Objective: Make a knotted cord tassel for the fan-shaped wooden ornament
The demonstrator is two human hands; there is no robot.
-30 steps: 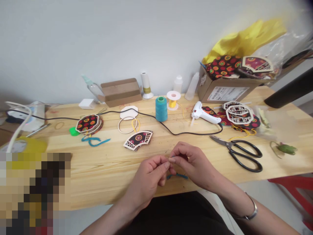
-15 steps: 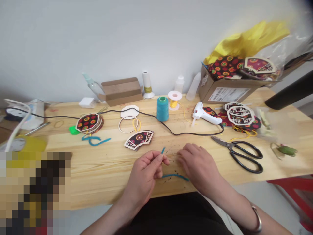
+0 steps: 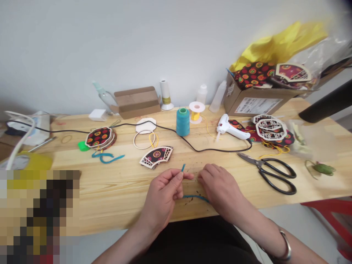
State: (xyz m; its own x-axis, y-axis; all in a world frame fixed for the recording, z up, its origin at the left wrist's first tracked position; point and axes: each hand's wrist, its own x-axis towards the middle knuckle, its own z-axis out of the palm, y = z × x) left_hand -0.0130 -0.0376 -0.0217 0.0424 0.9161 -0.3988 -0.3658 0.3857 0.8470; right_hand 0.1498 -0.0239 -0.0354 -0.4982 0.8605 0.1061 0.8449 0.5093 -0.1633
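My left hand [image 3: 166, 189] pinches a teal cord [image 3: 195, 197] between thumb and forefinger. One short end sticks up above the thumb, and a longer stretch lies along the table below. Just to the right, my right hand [image 3: 220, 183] has its fingers curled together, tips pointing at the left hand; whatever they hold, if anything, is too small to see. Beyond the hands lies a fan-shaped wooden ornament [image 3: 156, 157] with dark patterned fabric. Black-handled scissors [image 3: 277, 176] rest to the right, blades partly apart.
A teal thread cone [image 3: 183, 123] and a yellow thread spool [image 3: 196, 112] stand at the back. A white glue gun [image 3: 232, 128] trails a black cable. Stacked fabric ornaments [image 3: 100, 138] lie left. A cardboard box [image 3: 255, 102] of fabric pieces stands back right.
My right hand has shifted slightly left and down, closer to the left fingers. The left hand keeps its pinch on the cord, its forefinger stretched a little further right.
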